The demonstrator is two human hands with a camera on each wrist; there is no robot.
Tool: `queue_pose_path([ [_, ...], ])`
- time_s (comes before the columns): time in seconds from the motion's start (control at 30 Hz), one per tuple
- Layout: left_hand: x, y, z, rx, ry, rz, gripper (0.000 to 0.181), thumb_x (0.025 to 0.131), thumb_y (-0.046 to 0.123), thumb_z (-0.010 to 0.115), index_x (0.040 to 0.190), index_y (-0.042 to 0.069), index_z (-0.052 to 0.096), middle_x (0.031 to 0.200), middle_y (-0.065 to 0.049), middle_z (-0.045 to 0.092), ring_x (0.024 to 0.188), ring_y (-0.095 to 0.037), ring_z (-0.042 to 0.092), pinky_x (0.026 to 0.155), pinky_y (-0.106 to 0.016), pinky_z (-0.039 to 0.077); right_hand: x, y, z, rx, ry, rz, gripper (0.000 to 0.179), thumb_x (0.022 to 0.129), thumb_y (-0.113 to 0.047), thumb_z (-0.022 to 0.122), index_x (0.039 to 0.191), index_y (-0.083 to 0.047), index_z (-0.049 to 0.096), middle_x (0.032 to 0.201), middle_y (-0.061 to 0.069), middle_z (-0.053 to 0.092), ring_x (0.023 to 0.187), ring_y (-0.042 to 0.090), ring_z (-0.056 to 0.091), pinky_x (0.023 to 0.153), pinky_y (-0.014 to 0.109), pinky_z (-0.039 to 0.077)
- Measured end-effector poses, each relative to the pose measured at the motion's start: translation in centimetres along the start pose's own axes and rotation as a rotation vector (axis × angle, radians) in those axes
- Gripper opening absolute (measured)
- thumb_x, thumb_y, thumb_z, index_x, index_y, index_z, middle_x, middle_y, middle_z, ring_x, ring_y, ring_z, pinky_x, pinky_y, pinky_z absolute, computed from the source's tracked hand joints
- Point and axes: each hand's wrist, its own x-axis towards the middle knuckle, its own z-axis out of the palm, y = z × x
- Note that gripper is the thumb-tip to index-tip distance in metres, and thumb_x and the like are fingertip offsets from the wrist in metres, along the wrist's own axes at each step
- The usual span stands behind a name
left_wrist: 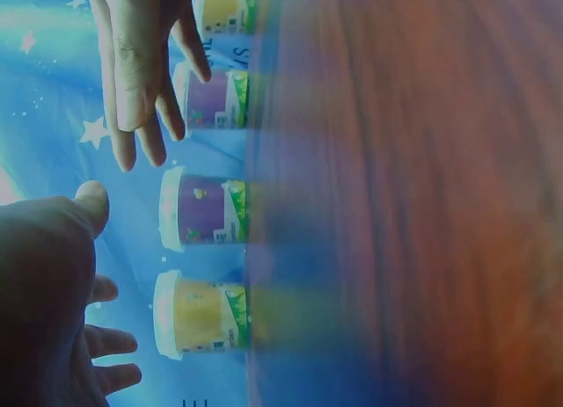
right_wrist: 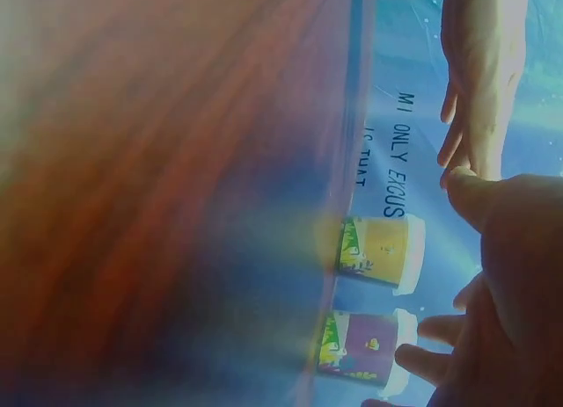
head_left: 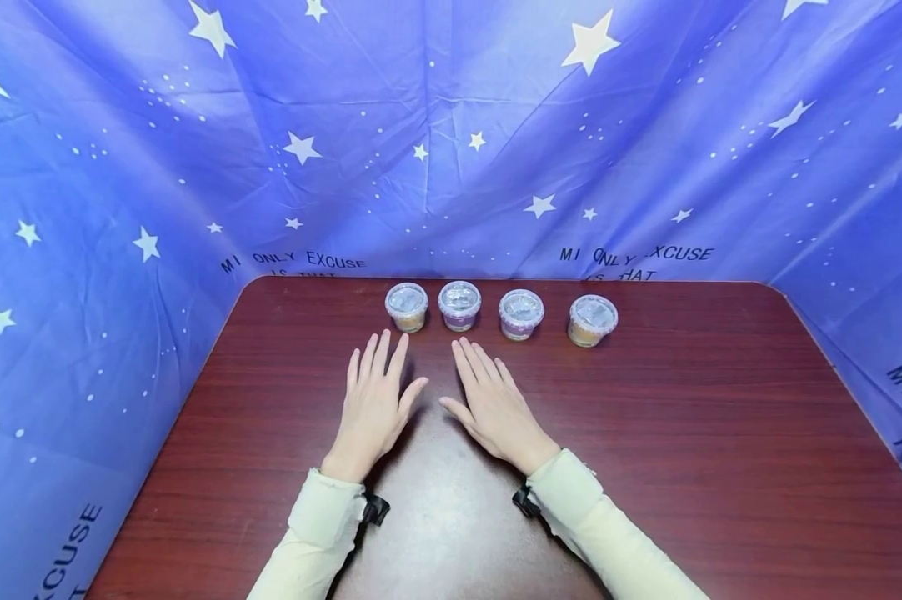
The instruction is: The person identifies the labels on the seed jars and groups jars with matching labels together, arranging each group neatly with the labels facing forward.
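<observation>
Several small lidded tubs stand upright in a row near the table's far edge. At the left end is a yellow tub [head_left: 407, 308], then a purple tub [head_left: 459, 307] and a second purple tub [head_left: 521, 315]. Another yellow tub [head_left: 592, 321] stands apart at the right end. My left hand [head_left: 372, 408], palm down with fingers extended, is just in front of the leftmost tub. The right hand [head_left: 496, 408] points its straight fingers toward the purple tubs. Neither hand holds anything. In the left wrist view, the row's labels show, including the purple tub [left_wrist: 211, 210].
The dark red wooden table [head_left: 691, 433] has rounded far corners. A blue cloth [head_left: 421, 100] with white stars and printed words hangs behind the table and along both sides. Black straps [head_left: 376, 508] are on the wrists over pale sleeves [head_left: 608, 533].
</observation>
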Motion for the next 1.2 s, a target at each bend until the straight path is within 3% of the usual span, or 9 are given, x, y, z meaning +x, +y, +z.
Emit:
queue_pose_path([
  [0.17,0.5,-0.7,0.2,-0.039,0.026,-0.004,0.068,0.099,0.042,0.055,0.152,0.003,0.036,0.153,-0.027,0.037,0.143,-0.041,0.033,0.118,-0.059,0.023,0.7,0.1,0.1,0.105,-0.046,0.018,0.075,0.103,-0.043,0.048,0.158,-0.003,0.016,0.163,0.017,0.023,0.148,0.037,0.026,0.116,0.059,0.030],
  [0.4,1.4,-1.4,0.4,-0.083,0.023,-0.035,0.071,0.100,0.042,0.055,0.153,0.001,0.033,0.153,-0.027,0.035,0.143,-0.041,0.034,0.117,-0.059,0.026,1.8,0.5,0.2,0.173,-0.035,-0.016,0.072,0.104,-0.036,0.051,0.155,0.004,0.020,0.159,0.023,0.027,0.146,0.040,0.029,0.117,0.054,0.029],
  [0.7,2.2,-1.9,0.9,-0.131,0.041,-0.045,0.069,0.100,0.039,0.056,0.151,-0.002,0.033,0.151,-0.029,0.038,0.137,-0.043,0.040,0.114,-0.057,0.031,3.6,0.9,0.2,0.291,-0.091,-0.014,0.071,0.105,-0.037,0.047,0.155,0.004,0.018,0.161,0.023,0.024,0.149,0.034,0.026,0.121,0.047,0.024],
  [1.2,3.8,-2.7,1.4,-0.204,0.007,-0.149,0.064,0.103,0.040,0.049,0.150,0.000,0.032,0.149,-0.025,0.038,0.138,-0.039,0.039,0.116,-0.053,0.031,6.3,1.5,0.7,0.339,-0.143,0.018,0.070,0.106,-0.042,0.043,0.156,0.001,0.021,0.160,0.020,0.027,0.150,0.030,0.024,0.123,0.044,0.022],
])
